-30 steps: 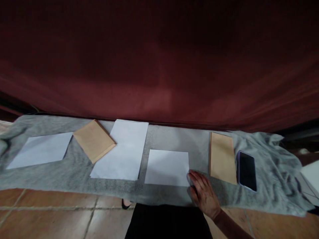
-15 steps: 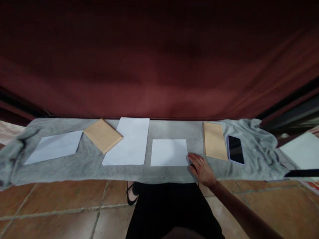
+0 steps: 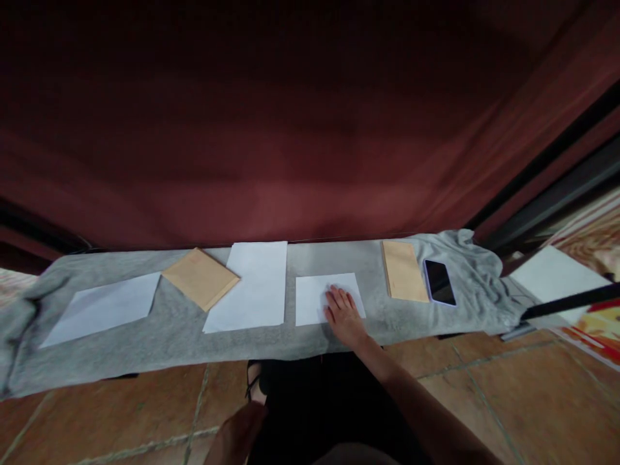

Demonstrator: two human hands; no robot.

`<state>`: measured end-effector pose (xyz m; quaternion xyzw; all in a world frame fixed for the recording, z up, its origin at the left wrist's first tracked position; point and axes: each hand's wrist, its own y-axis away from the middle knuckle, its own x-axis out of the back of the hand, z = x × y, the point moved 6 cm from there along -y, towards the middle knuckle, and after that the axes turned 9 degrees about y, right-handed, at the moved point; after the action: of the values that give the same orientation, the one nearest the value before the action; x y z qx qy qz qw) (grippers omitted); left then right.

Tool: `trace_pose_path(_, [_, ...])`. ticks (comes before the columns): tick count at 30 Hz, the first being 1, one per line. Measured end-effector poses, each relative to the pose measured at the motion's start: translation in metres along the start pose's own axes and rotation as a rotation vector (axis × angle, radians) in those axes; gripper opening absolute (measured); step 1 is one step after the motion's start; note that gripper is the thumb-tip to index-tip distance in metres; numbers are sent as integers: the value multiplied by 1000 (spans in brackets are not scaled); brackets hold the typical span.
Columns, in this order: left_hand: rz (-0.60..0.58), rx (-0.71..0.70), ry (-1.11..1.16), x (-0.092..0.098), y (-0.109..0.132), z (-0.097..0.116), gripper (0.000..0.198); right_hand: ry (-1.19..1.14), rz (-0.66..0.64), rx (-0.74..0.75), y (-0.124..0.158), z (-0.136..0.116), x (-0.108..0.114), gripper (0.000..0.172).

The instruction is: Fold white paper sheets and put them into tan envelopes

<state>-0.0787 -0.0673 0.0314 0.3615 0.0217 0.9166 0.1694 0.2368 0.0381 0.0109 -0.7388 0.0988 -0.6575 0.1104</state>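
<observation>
My right hand (image 3: 343, 318) lies palm down across the right half of a small white sheet of paper (image 3: 310, 301), its fingers stretched out and resting on the sheet. Low in the view, my left hand (image 3: 242, 426) is a dim blur beside my leg, and its fingers do not show clearly. Left of the small sheet are larger white sheets (image 3: 256, 290), with a tan envelope (image 3: 199, 278) lying askew over their left edge. A second tan envelope or stack of envelopes (image 3: 405, 271) is to the right of my right hand.
A grey cloth (image 3: 194, 349) covers the long narrow table. More white paper (image 3: 101, 307) rests at the far left. A phone with a pale purple edge (image 3: 440, 283) lies at the right, near bunched cloth. Behind the table hangs a dark red curtain (image 3: 290, 206).
My right hand has moved left from the small sheet's right edge onto the sheet. My left hand has come into view at the bottom. The view has tilted slightly.
</observation>
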Motion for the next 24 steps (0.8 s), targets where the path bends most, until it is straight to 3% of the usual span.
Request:
trace_pose_path(2, [-8,-148,86,-19,-48,36,42,28,-17,-26,-1,-8,-7,49])
trace_pose_path(4, [54,-292,105,-42,-95,80,51,50,-36,-27,1,-9,-11,49])
trace_pose_path(6, [42,-393,33,-73,-137,120,54,64,-54,-3,4,-6,-13,52])
trace_pose_path(8, [25,-410,-118,-100,-173,142,57,75,-56,10,5,-2,-12,56])
trace_pose_path(10, [-5,-390,-278,-119,-200,145,61,84,-37,-12,5,3,-11,58])
trace_pose_path(13, [53,-385,-405,-121,-220,130,65,97,4,-75,6,13,-9,51])
trace_pose_path(19, [178,-372,-463,-103,-220,100,65,102,51,-142,15,37,-5,51])
trace_pose_path(24, [168,-288,-530,-109,-229,111,61,88,-62,-183,-9,40,-1,46])
